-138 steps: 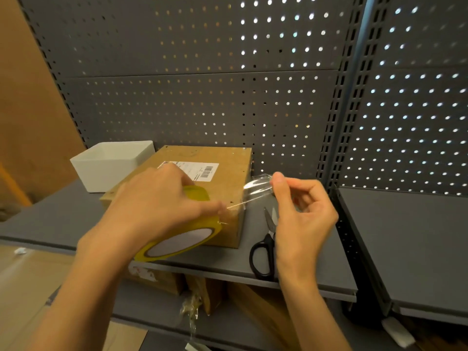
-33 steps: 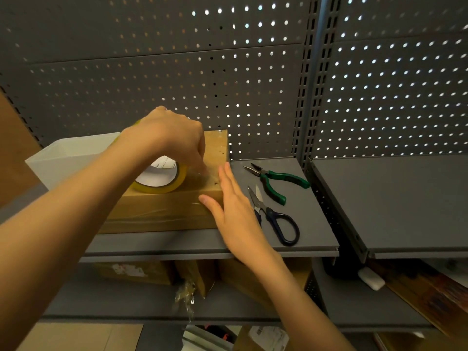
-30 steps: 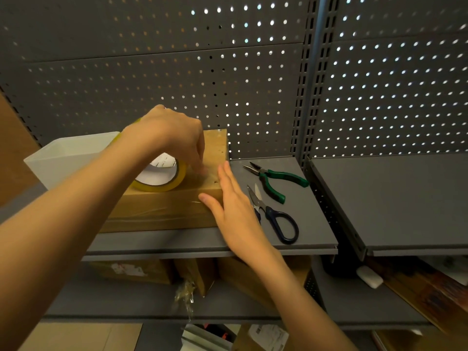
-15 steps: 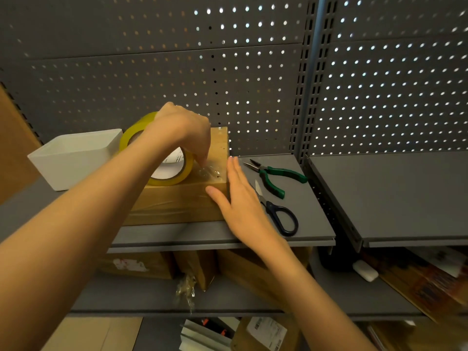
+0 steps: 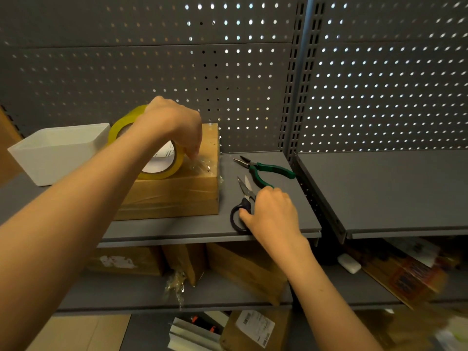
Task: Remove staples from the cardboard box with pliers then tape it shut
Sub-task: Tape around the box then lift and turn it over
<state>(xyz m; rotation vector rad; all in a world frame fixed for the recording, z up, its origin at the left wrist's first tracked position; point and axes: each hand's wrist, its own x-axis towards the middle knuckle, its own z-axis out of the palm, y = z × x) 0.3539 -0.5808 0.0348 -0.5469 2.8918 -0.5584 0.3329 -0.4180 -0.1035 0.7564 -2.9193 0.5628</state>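
Observation:
The cardboard box (image 5: 177, 196) lies on the grey shelf (image 5: 162, 228), with clear tape across its front face and right end. My left hand (image 5: 174, 125) holds the yellow tape roll (image 5: 149, 153) tilted up on the box top, fingertips pressing wrinkled clear tape near the box's right edge. My right hand (image 5: 271, 214) rests on the dark handles of the scissors (image 5: 243, 198) lying on the shelf right of the box. The green-handled pliers (image 5: 263, 169) lie just behind them.
A white tray (image 5: 58, 150) stands left of the box. A perforated grey back panel (image 5: 228, 72) rises behind. A second grey shelf (image 5: 395, 191) sits to the right. Cardboard boxes (image 5: 243, 269) and crumpled tape fill the lower shelf.
My right hand left the box's right end and moved to the scissors handles. My left hand tipped the tape roll up on the box top and still presses the tape.

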